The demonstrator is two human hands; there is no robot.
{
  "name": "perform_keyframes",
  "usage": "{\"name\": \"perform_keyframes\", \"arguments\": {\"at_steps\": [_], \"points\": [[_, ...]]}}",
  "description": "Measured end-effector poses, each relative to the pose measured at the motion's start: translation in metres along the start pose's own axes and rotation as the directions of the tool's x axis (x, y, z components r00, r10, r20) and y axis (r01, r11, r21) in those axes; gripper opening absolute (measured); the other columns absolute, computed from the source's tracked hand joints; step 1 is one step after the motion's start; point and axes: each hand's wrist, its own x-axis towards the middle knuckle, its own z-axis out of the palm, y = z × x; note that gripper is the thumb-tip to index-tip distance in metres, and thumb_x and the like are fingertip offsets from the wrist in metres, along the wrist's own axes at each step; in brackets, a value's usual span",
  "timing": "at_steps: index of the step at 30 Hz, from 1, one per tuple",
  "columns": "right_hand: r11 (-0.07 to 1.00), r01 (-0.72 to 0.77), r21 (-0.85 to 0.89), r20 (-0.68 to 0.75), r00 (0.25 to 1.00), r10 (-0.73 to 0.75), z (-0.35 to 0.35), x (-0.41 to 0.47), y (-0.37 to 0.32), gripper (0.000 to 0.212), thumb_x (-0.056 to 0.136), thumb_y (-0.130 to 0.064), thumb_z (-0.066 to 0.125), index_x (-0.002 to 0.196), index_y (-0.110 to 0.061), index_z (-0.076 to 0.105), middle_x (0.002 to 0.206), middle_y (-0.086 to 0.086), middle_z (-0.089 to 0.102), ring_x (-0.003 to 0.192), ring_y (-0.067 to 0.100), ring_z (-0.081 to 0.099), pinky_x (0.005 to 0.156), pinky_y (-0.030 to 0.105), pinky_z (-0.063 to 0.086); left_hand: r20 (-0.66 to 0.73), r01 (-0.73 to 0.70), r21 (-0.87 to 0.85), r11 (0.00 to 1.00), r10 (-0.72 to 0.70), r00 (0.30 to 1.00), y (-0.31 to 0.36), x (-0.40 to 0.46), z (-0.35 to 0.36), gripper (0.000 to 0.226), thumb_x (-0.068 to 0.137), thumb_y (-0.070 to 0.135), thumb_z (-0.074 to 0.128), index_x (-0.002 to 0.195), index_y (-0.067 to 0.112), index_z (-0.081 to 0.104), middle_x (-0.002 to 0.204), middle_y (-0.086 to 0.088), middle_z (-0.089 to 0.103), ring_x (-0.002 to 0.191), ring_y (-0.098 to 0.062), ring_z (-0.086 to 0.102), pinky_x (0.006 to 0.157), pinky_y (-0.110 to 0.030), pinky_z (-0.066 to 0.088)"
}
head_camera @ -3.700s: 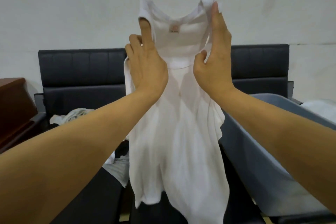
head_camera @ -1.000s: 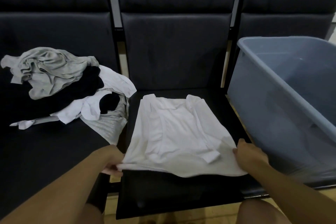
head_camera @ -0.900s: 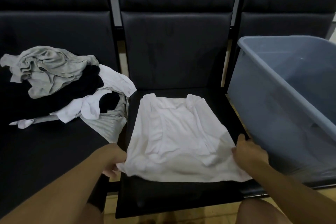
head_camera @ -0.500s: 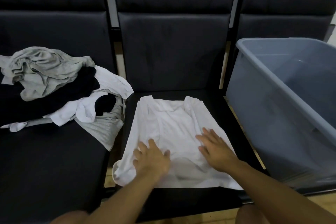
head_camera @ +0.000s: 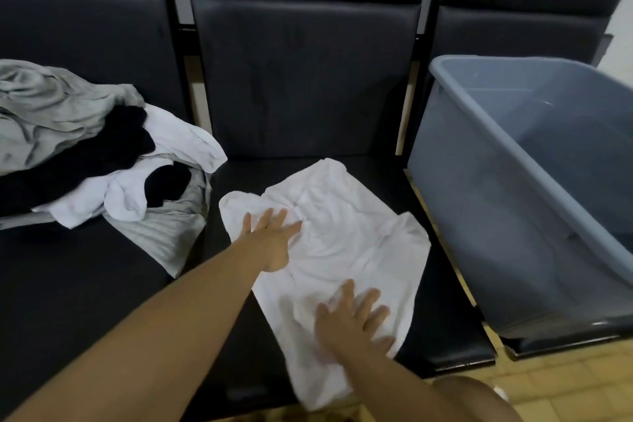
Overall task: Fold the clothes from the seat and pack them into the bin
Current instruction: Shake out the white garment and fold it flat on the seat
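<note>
Right hand point(head_camera: 352, 320) flat on near end of white shirt point(head_camera: 346, 250), fingers spread, gripping nothing. Left hand point(head_camera: 270, 236) flat on shirt's far left part, fingers straight. Shirt spread askew on middle seat point(head_camera: 442, 319). Clothes pile point(head_camera: 102, 161) left of shirt. Bin point(head_camera: 534, 188) right of shirt.

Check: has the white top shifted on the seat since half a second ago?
Yes. The white top has turned clockwise: its far end now points toward the bin, and its near end hangs over the seat's front edge.
</note>
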Motion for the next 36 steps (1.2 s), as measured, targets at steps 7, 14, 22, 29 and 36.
{"name": "perform_keyframes", "arguments": {"at_steps": [7,14,22,29,36], "points": [[0.962,0.058,0.267,0.205,0.972,-0.115,0.008,-0.044,-0.043,0.068,0.108,-0.044,0.034,0.161,-0.027,-0.005,0.168,0.007,-0.014,0.155,0.035,0.003,0.124,0.049,0.017,-0.293,0.174,0.359,0.917,-0.066,0.954,-0.011,0.001,-0.018,0.093,0.096,0.010,0.058,0.160,0.026,-0.008,0.167,-0.014,-0.013,0.155,-0.035,0.000,0.124,-0.053,0.012],[0.860,0.510,-0.004,-0.083,0.857,-0.509,-0.069,-0.019,0.030,0.032,0.095,-0.011,0.048,0.117,-0.025,0.067,0.121,-0.008,0.062,0.116,0.014,0.059,0.098,0.026,0.048,-0.265,-0.193,-0.011,0.981,0.183,0.947,-0.014,-0.039,-0.012,0.010,0.099,0.033,0.054,0.104,0.025,0.058,0.108,0.005,0.061,0.102,-0.020,0.058,0.082,-0.034,0.050],[0.376,0.521,-0.766,0.093,0.669,-0.737,-0.121,0.045,0.099,0.028,0.092,-0.023,0.059,0.120,-0.022,0.055,0.141,0.004,0.046,0.120,0.024,0.052,0.078,0.035,0.055,0.220,-0.336,0.115,0.935,0.306,0.926,0.009,-0.114,0.030,0.063,0.069,0.074,0.072,0.098,0.019,0.062,0.100,-0.001,0.063,0.088,-0.024,0.061,0.073,-0.037,0.051],[0.274,0.611,-0.742,0.036,0.445,-0.895,-0.115,0.070,0.108,0.015,0.076,-0.015,0.053,0.090,-0.018,0.057,0.091,0.002,0.066,0.083,0.024,0.068,0.044,0.035,0.054,0.143,-0.353,0.206,0.912,0.329,0.933,0.004,-0.129,0.053,0.040,0.087,0.042,0.069,0.112,0.012,0.061,0.119,-0.005,0.050,0.091,-0.026,0.056,0.073,-0.038,0.047],[0.437,0.639,-0.633,0.045,0.595,-0.803,-0.120,0.057,0.101,0.011,0.076,-0.011,0.055,0.086,-0.015,0.058,0.096,0.002,0.058,0.083,0.028,0.061,0.063,0.039,0.049,0.043,-0.287,0.094,0.953,0.284,0.958,-0.005,-0.125,0.073,0.023,0.089,0.005,0.055,0.110,0.013,0.057,0.119,-0.006,0.053,0.104,-0.025,0.057,0.085,-0.036,0.049]]}}
